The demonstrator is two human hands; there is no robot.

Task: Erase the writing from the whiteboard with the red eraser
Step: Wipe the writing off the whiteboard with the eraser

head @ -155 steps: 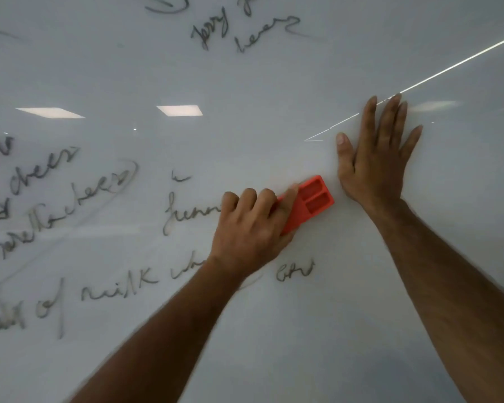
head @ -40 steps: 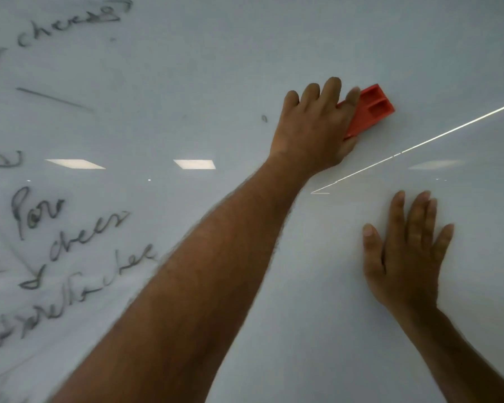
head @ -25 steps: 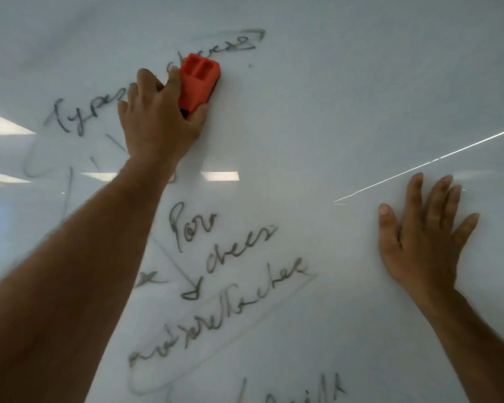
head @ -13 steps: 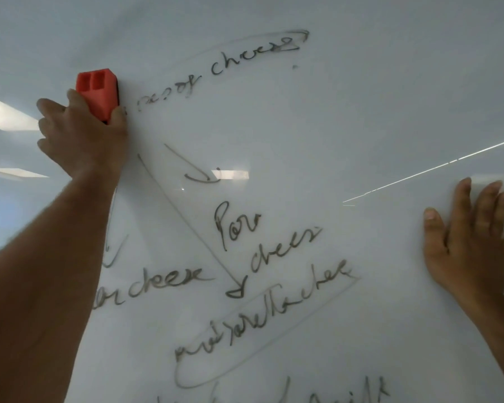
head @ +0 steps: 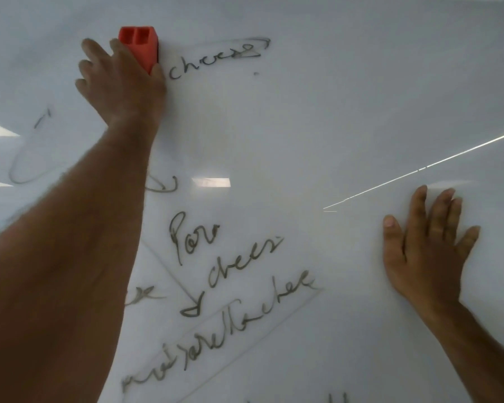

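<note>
My left hand (head: 120, 80) grips the red eraser (head: 141, 48) and presses it flat on the whiteboard (head: 346, 82) near the top left. Just right of the eraser stands the black word "cheese" (head: 216, 61) under a faint curved line. Below the middle there is more black writing (head: 221, 286), with an arrow and a boxed long word. A partial oval outline (head: 24, 158) shows at far left. My right hand (head: 428, 245) lies flat on the board at the right, fingers spread, holding nothing. My left forearm hides part of the writing at lower left.
Ceiling lights reflect in the glossy board as bright patches (head: 211, 182) and a thin bright diagonal line (head: 419, 170). The right and upper right areas of the board carry no writing. A few strokes of writing (head: 336, 398) peek in at the bottom edge.
My left hand has slid the eraser to the right along the top line. The letters left of "cheese" are wiped away. My right hand has stayed flat on the board.
</note>
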